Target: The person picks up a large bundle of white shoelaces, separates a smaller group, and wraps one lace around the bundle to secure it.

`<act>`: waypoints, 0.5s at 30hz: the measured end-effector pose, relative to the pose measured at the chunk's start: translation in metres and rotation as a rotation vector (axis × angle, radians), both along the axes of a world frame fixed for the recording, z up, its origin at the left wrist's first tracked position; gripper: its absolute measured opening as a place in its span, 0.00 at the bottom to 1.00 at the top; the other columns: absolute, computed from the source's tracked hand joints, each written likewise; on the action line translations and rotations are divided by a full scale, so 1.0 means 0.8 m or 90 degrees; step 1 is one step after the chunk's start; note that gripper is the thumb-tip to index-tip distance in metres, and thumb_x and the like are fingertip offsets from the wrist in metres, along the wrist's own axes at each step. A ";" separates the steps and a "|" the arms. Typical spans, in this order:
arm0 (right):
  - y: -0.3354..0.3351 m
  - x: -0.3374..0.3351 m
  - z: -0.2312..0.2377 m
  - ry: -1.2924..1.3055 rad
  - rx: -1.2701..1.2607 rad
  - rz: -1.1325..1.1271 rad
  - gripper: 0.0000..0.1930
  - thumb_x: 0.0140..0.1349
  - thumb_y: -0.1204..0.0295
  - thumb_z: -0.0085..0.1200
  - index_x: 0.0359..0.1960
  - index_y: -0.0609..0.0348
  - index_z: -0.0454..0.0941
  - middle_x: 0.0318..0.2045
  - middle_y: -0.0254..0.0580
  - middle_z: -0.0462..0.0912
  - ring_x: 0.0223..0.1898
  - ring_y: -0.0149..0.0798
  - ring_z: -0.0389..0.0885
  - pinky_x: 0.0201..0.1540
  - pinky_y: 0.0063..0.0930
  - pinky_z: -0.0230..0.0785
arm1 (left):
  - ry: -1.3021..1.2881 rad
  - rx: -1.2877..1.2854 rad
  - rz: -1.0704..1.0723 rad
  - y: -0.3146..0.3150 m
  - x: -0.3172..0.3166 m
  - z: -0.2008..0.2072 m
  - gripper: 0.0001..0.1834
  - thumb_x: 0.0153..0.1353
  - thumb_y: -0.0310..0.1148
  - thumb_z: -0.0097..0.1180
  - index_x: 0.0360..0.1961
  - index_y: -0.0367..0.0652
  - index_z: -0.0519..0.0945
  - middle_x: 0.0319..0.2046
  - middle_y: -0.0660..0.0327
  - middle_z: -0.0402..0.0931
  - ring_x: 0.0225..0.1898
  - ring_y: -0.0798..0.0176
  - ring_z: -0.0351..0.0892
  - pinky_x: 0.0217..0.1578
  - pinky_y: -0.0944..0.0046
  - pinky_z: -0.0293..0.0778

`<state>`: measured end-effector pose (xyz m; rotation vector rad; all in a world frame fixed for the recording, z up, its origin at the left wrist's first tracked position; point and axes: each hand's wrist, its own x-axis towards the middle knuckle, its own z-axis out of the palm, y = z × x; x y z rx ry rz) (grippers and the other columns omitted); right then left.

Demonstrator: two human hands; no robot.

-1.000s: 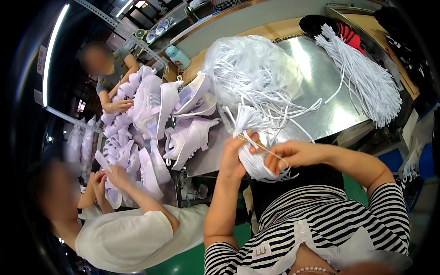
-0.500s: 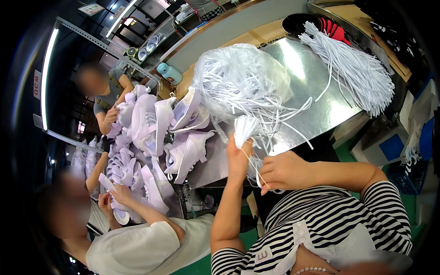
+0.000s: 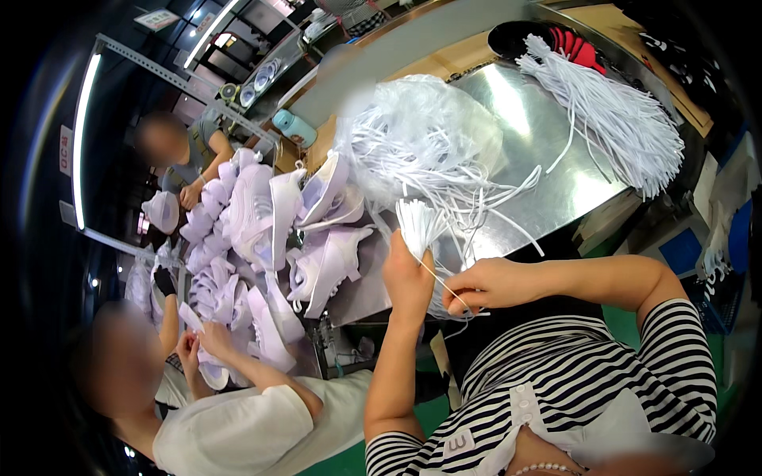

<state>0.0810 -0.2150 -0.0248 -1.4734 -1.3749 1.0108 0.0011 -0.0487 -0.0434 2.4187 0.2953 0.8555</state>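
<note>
My left hand is closed around a bundle of white shoelaces, whose ends fan out above my fist. A thin tan cord runs taut from the bundle to my right hand, which pinches it with bent fingers; whether it is elastic I cannot tell. Lower parts of the laces hang between my hands, partly hidden. Just beyond them, a clear plastic bag spills loose white laces onto the metal tabletop.
A large tied bunch of white laces lies at the right, by red and black pieces. Pale lilac sneakers pile up at the left. Two co-workers handle shoes there. A blue bottle stands behind.
My right hand has risen slightly, and the stretch of cord between my hands looks shorter. My left hand has shifted a little left. At the far left, a co-worker's shoe has moved aside.
</note>
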 end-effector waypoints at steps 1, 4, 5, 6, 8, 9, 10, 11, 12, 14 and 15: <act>0.002 -0.002 -0.006 -0.125 0.080 -0.041 0.14 0.62 0.57 0.52 0.30 0.54 0.78 0.26 0.34 0.81 0.28 0.37 0.81 0.30 0.29 0.70 | 0.025 0.023 0.015 0.004 0.000 -0.003 0.15 0.51 0.24 0.55 0.41 0.36 0.70 0.31 0.42 0.75 0.35 0.37 0.75 0.32 0.49 0.71; 0.008 -0.002 -0.014 -0.457 0.185 -0.079 0.15 0.59 0.55 0.54 0.24 0.53 0.75 0.22 0.31 0.78 0.27 0.40 0.79 0.27 0.33 0.69 | 0.095 0.083 0.103 0.017 0.001 -0.002 0.12 0.52 0.26 0.53 0.39 0.35 0.72 0.31 0.43 0.76 0.33 0.38 0.76 0.34 0.49 0.70; 0.014 0.001 -0.028 -0.569 0.211 -0.091 0.16 0.57 0.54 0.54 0.21 0.52 0.73 0.21 0.29 0.76 0.26 0.39 0.78 0.24 0.36 0.69 | 0.121 0.113 0.135 0.023 0.005 0.001 0.13 0.51 0.29 0.57 0.34 0.35 0.68 0.30 0.42 0.75 0.33 0.37 0.75 0.32 0.46 0.70; 0.017 0.002 -0.028 -0.603 0.205 -0.082 0.16 0.58 0.54 0.54 0.21 0.51 0.73 0.21 0.29 0.76 0.26 0.38 0.78 0.23 0.35 0.69 | 0.138 0.108 0.151 0.025 0.009 0.006 0.13 0.51 0.30 0.56 0.34 0.34 0.69 0.29 0.42 0.75 0.33 0.37 0.75 0.32 0.45 0.70; 0.025 0.005 -0.023 -0.670 0.198 -0.062 0.16 0.58 0.54 0.53 0.21 0.51 0.74 0.22 0.29 0.77 0.26 0.37 0.78 0.23 0.35 0.70 | 0.171 0.095 0.188 0.028 0.017 0.017 0.13 0.51 0.30 0.56 0.34 0.34 0.69 0.28 0.42 0.76 0.33 0.36 0.75 0.32 0.45 0.70; 0.031 0.000 -0.013 -0.652 0.213 -0.048 0.15 0.59 0.56 0.53 0.22 0.52 0.74 0.20 0.32 0.77 0.26 0.40 0.79 0.24 0.36 0.69 | 0.097 0.066 0.156 0.045 0.017 0.009 0.13 0.53 0.29 0.55 0.36 0.33 0.70 0.26 0.43 0.76 0.33 0.38 0.76 0.33 0.47 0.70; 0.038 -0.003 -0.007 -0.546 0.188 -0.025 0.13 0.59 0.57 0.53 0.24 0.52 0.76 0.22 0.34 0.78 0.27 0.42 0.79 0.26 0.37 0.70 | 0.056 -0.009 0.152 0.051 0.020 0.012 0.13 0.53 0.29 0.54 0.37 0.33 0.70 0.26 0.43 0.76 0.32 0.39 0.77 0.33 0.47 0.70; 0.046 -0.004 -0.004 -0.440 0.160 -0.002 0.12 0.59 0.58 0.53 0.26 0.51 0.78 0.24 0.36 0.79 0.28 0.43 0.79 0.27 0.38 0.70 | 0.013 -0.085 0.148 0.057 0.022 0.013 0.13 0.53 0.29 0.54 0.38 0.33 0.70 0.26 0.44 0.76 0.32 0.40 0.77 0.33 0.48 0.70; 0.056 -0.006 -0.004 -0.336 0.129 0.024 0.11 0.59 0.59 0.53 0.28 0.51 0.80 0.25 0.38 0.81 0.29 0.45 0.80 0.29 0.38 0.70 | -0.033 -0.163 0.148 0.063 0.020 0.013 0.14 0.54 0.29 0.53 0.40 0.32 0.71 0.26 0.44 0.76 0.31 0.41 0.77 0.34 0.49 0.70; 0.060 -0.016 -0.034 -0.287 0.140 -0.034 0.10 0.60 0.60 0.52 0.31 0.49 0.80 0.27 0.38 0.81 0.30 0.45 0.80 0.31 0.39 0.70 | -0.078 -0.148 0.123 0.069 0.013 0.008 0.18 0.54 0.28 0.53 0.45 0.33 0.69 0.27 0.44 0.76 0.32 0.42 0.77 0.35 0.50 0.71; 0.067 -0.019 -0.036 -0.285 0.184 -0.041 0.09 0.61 0.60 0.52 0.32 0.48 0.80 0.28 0.38 0.82 0.31 0.45 0.80 0.32 0.39 0.70 | -0.116 -0.101 0.115 0.078 0.005 0.000 0.19 0.53 0.30 0.54 0.46 0.33 0.69 0.28 0.44 0.76 0.32 0.41 0.77 0.35 0.50 0.71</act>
